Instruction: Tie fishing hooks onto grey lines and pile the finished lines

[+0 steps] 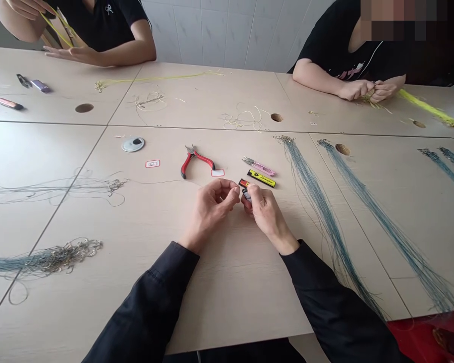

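Note:
Both my hands meet over the middle of the pale table (219, 282). My left hand (211, 207) is pinched closed on a thin clear line that trails off to the left. My right hand (263, 210) is closed round a small dark object with a red end, a lighter (244, 189) by its look. Just beyond my fingers lie a yellow-and-black lighter (262, 178), pink thread snips (259, 166) and red-handled pliers (194, 160).
Bundles of blue-grey line (318, 201) fan across the right side, and hooked lines (49, 258) lie at the left. A round tin lid (132, 144) sits far left of the pliers. Two other people work at the far edge with yellow line (431, 108).

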Demonstrator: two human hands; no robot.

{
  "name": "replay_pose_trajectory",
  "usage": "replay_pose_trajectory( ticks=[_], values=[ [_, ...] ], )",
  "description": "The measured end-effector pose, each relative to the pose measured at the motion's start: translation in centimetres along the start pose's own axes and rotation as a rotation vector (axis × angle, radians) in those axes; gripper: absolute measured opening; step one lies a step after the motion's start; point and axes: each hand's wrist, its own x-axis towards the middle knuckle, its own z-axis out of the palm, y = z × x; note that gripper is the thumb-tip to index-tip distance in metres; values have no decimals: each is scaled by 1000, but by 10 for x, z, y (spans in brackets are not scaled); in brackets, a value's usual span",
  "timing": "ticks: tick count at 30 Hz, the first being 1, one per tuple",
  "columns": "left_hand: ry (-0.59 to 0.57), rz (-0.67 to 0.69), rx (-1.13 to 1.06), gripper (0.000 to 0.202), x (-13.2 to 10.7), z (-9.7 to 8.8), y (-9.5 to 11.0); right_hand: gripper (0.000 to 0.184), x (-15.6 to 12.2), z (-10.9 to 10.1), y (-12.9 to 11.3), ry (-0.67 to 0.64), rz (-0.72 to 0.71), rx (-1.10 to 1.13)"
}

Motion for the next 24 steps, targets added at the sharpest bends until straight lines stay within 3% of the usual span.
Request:
replay_pose_trajectory(
  ticks=[10,16,24],
  values=[
    [42,-54,15,20,-1,0,6,54,-4,0,-6,95,62,194],
    [56,-60,6,24,-1,-1,5,29,-6,-2,-9,118,-136,10],
    [45,-55,18,21,1,-2,5,27,-4,-3,-8,75,-231,-86]
  ],
)
